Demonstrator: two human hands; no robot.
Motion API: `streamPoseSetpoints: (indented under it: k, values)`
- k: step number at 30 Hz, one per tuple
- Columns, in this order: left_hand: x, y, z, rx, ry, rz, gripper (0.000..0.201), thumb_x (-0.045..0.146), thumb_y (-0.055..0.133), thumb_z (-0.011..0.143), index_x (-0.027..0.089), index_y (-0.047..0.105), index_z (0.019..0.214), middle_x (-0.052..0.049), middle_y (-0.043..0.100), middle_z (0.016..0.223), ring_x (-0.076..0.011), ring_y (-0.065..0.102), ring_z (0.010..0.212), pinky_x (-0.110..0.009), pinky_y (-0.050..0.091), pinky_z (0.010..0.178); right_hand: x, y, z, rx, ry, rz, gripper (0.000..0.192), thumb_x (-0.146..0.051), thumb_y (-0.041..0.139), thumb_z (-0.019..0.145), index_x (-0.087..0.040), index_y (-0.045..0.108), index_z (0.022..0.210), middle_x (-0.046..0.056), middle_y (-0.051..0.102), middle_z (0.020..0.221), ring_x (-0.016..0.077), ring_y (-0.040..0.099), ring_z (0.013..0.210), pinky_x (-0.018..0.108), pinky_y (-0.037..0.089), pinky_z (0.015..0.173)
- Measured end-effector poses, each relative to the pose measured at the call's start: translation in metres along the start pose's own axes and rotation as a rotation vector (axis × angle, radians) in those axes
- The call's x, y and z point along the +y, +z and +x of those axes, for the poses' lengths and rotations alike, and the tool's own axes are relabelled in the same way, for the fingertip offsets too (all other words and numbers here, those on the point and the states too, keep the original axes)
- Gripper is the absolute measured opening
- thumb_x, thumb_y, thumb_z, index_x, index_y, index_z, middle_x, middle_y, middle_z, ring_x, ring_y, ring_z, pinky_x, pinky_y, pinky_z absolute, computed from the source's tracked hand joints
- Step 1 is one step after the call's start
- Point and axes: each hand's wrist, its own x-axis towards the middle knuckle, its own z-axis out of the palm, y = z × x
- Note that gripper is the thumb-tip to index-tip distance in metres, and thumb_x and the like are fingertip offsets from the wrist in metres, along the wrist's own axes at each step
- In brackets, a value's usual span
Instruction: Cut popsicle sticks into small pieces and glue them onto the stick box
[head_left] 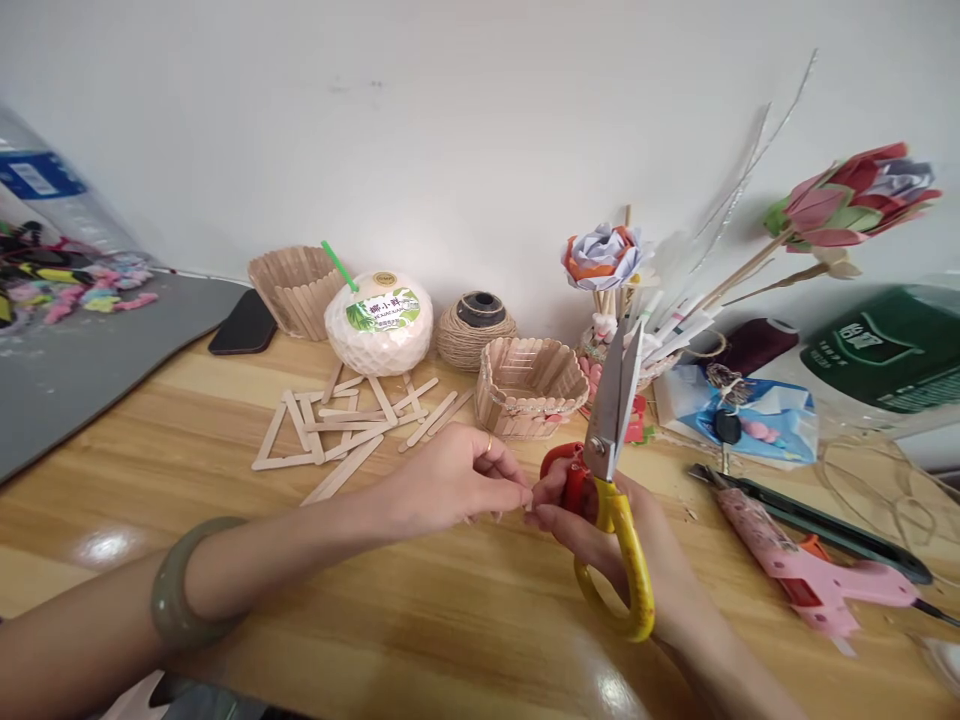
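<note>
The scissors (599,448) are nearer than the small stick basket (519,416) and to its right, long axis almost upright, blade tips pointing up; the right hand (664,545) curls about their handles — probably so that its thumb and finger are free to meet the left hand (454,482). Both hands pinch their fingertips in front of the basket — on what, I cannot tell. Loose sticks (346,427) lie left of it, perhaps for easy reach.

Soft light; glare spots on tabletop (420,620); edges stretched.
</note>
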Motion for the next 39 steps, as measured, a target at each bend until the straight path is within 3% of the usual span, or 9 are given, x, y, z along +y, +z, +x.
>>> streamPoseSetpoints:
  k: [10, 26, 30, 35, 39]
  values:
    - [-0.001, 0.003, -0.002, -0.019, -0.02, -0.075, 0.011, 0.026, 0.064, 0.067, 0.016, 0.061, 0.065, 0.003, 0.056, 0.059, -0.0091, 0.048, 0.054, -0.021, 0.038, 0.05, -0.002, 0.0, -0.003, -0.028, -0.038, -0.011, 0.016, -0.027, 0.062, 0.068, -0.02, 0.048, 0.07, -0.004, 0.051, 0.062, 0.0103, 0.043, 0.054, 0.023, 0.036, 0.05]
    - [-0.007, 0.003, -0.006, -0.046, -0.011, -0.13, 0.01, 0.023, 0.064, 0.069, 0.014, 0.061, 0.065, 0.005, 0.055, 0.057, -0.0065, 0.047, 0.051, -0.019, 0.039, 0.048, -0.005, 0.0, -0.007, -0.061, -0.06, -0.01, 0.017, -0.027, 0.06, 0.067, -0.02, 0.045, 0.071, -0.004, 0.051, 0.062, 0.0099, 0.043, 0.054, 0.022, 0.035, 0.05]
    - [-0.007, 0.0, -0.012, -0.02, -0.037, -0.205, 0.006, 0.02, 0.062, 0.069, 0.015, 0.063, 0.067, 0.005, 0.056, 0.056, -0.0068, 0.05, 0.053, -0.018, 0.041, 0.048, -0.001, -0.013, -0.002, -0.04, -0.113, -0.229, 0.018, -0.032, 0.057, 0.07, -0.021, 0.044, 0.071, -0.004, 0.047, 0.061, 0.0109, 0.042, 0.053, 0.023, 0.036, 0.05]
    - [-0.012, -0.012, -0.027, 0.006, -0.036, -0.309, 0.01, 0.023, 0.063, 0.071, 0.015, 0.059, 0.067, -0.002, 0.069, 0.077, -0.0099, 0.059, 0.066, -0.02, 0.048, 0.055, 0.0, -0.038, 0.0, 0.083, -0.146, -0.808, 0.013, -0.03, 0.05, 0.073, -0.021, 0.045, 0.066, -0.003, 0.047, 0.056, 0.0117, 0.038, 0.051, 0.024, 0.031, 0.047]
    - [-0.022, -0.023, -0.038, 0.083, -0.065, -0.297, 0.013, 0.022, 0.067, 0.069, 0.014, 0.057, 0.067, -0.001, 0.067, 0.069, -0.0097, 0.059, 0.063, -0.02, 0.048, 0.055, 0.002, -0.056, -0.013, 0.075, -0.166, -1.08, 0.005, -0.025, 0.053, 0.071, -0.021, 0.052, 0.072, -0.004, 0.05, 0.052, 0.0121, 0.041, 0.046, 0.023, 0.031, 0.044]
